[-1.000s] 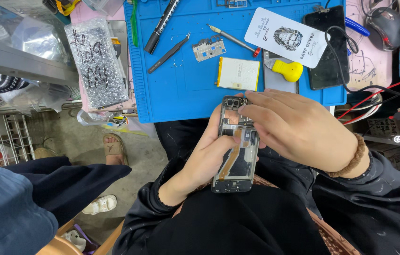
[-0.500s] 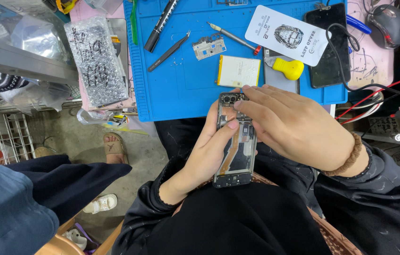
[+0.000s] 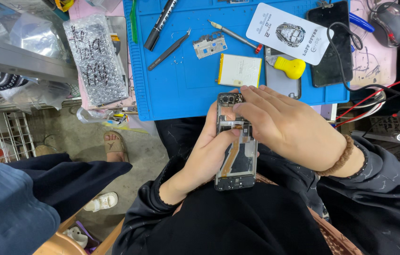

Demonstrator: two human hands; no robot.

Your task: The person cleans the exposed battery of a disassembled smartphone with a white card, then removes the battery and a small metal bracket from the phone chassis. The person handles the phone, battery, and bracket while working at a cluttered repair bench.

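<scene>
An opened phone body [image 3: 240,160] with its back off rests over my lap, showing an orange flex cable and the camera block at its top end. My left hand [image 3: 205,156] grips it from the left side, thumb pressed on the inner frame. My right hand [image 3: 285,125] lies over its upper right part, fingertips touching the inside near the camera end. A beaded bracelet is on that wrist.
A blue work mat [image 3: 186,80] carries a white battery [image 3: 239,70], a metal shield plate [image 3: 209,46], tweezers [image 3: 169,48], a black marker [image 3: 158,24], a yellow suction tool [image 3: 290,67] and a white printed packet [image 3: 289,32]. A bubble-wrapped item [image 3: 93,59] lies left. Another person's leg [image 3: 53,174] is at lower left.
The phone body has straightened and shifted slightly in my hands. My right fingers slid up toward its camera end.
</scene>
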